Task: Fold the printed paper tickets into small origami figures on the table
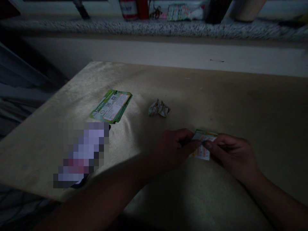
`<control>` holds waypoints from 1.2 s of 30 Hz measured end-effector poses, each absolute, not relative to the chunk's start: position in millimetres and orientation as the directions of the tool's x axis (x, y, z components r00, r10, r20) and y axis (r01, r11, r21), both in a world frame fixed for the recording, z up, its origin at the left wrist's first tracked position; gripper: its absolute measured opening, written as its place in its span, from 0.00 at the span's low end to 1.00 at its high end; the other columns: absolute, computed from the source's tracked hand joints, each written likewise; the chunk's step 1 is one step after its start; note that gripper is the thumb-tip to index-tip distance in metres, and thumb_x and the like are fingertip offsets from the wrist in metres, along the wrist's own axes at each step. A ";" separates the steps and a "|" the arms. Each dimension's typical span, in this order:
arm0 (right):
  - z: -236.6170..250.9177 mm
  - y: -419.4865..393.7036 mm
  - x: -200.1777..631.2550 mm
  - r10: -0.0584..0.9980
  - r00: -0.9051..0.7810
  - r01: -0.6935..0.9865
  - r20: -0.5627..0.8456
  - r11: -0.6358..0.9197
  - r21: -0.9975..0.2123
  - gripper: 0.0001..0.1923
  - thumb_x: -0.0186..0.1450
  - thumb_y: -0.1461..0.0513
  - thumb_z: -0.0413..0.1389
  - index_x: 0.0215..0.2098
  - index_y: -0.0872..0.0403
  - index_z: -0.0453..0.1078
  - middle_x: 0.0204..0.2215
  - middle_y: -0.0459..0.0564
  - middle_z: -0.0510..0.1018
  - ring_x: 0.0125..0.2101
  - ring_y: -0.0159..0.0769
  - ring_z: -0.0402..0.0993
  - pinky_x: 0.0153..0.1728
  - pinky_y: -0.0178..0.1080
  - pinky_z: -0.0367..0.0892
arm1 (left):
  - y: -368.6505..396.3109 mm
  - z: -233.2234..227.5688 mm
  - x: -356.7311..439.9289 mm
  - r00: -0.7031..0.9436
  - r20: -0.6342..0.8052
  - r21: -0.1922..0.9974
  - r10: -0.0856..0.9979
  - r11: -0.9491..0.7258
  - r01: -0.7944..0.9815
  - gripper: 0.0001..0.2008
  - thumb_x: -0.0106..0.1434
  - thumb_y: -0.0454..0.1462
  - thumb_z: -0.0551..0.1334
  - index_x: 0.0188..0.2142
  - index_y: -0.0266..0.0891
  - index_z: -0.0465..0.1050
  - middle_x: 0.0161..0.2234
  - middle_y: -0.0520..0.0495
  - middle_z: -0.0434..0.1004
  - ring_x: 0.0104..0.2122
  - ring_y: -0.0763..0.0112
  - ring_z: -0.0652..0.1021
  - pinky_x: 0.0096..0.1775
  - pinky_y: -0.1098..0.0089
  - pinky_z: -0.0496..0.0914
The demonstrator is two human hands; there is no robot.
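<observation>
Between my two hands is a small piece of printed paper, green along its top edge with white and orange print below. My left hand pinches it from the left, thumb lying over the front. From the right, my right hand grips it with thumb and fingers, the thumbs close together near the middle. A folded paper shape with raised points stands on the table beyond my left hand. Farther left lies a stack of green printed leaflets with white panels and square codes.
A phone-like device, blurred out by pixels, lies on the cloth-covered table at left. Behind the table runs a speckled stone sill with a labelled container, a dark vessel and a patterned packet. The table's left edge drops toward dark fabric.
</observation>
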State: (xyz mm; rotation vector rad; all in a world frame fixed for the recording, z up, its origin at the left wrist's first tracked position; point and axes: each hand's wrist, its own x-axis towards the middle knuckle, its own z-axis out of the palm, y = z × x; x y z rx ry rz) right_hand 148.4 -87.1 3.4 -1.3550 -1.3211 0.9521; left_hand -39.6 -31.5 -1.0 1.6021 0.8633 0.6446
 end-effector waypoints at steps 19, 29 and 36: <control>0.0 -92.8 146.1 0.964 0.239 0.189 0.121 0.076 -0.979 0.07 0.52 0.62 0.72 0.24 0.50 0.77 0.20 0.44 0.81 0.18 0.30 0.75 0.17 0.30 0.71 | -33.0 -4.8 -37.9 0.611 -0.173 0.946 0.773 0.303 -0.115 0.13 0.58 0.44 0.70 0.35 0.35 0.78 0.26 0.49 0.78 0.22 0.76 0.76 0.26 0.74 0.71; -1.7 -91.8 145.1 0.981 0.178 0.071 0.072 0.060 -0.996 0.06 0.55 0.63 0.70 0.31 0.47 0.81 0.22 0.44 0.83 0.20 0.32 0.79 0.19 0.31 0.75 | -30.6 -6.9 -38.0 0.607 -0.188 0.927 0.772 0.343 -0.149 0.16 0.55 0.44 0.72 0.39 0.36 0.80 0.27 0.48 0.80 0.22 0.75 0.76 0.26 0.73 0.71; -6.5 -92.4 146.5 0.994 0.101 -0.077 0.037 0.045 -0.996 0.05 0.58 0.63 0.68 0.33 0.46 0.82 0.23 0.44 0.84 0.22 0.33 0.81 0.24 0.32 0.77 | -27.5 -13.1 -34.7 0.636 -0.223 0.850 0.739 0.467 -0.245 0.14 0.52 0.41 0.73 0.36 0.36 0.79 0.25 0.50 0.78 0.19 0.77 0.74 0.24 0.73 0.69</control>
